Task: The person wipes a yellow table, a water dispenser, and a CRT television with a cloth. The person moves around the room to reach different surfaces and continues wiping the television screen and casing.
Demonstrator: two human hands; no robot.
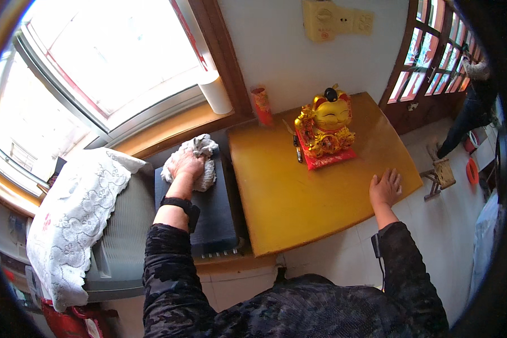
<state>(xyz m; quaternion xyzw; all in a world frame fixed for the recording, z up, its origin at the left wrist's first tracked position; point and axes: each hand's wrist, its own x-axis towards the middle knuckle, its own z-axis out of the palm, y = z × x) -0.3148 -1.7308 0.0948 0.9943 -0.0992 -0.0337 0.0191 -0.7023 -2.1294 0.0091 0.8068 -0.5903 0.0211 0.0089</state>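
My left hand (pixel 187 164) presses a crumpled pale cloth (pixel 203 177) onto the far part of a dark, flat-topped box (pixel 211 215) with small knobs along its near edge. My right hand (pixel 385 186) rests palm down, fingers spread, at the right edge of a yellow-brown wooden table (pixel 295 207). Between the hands, farther back on that table, a golden lucky cat figurine (pixel 330 120) sits on a red cushion (pixel 333 159). A black marker pen (pixel 298 152) lies at the cushion's left side.
A white lace cloth (pixel 80 211) covers part of a grey ribbed casing (pixel 129 219) at left. A white cylinder (pixel 216 94) stands on the windowsill, and a red patterned tube (pixel 262 105) at the table's back. A wooden stool (pixel 443 173) and another person (pixel 469 110) are at far right.
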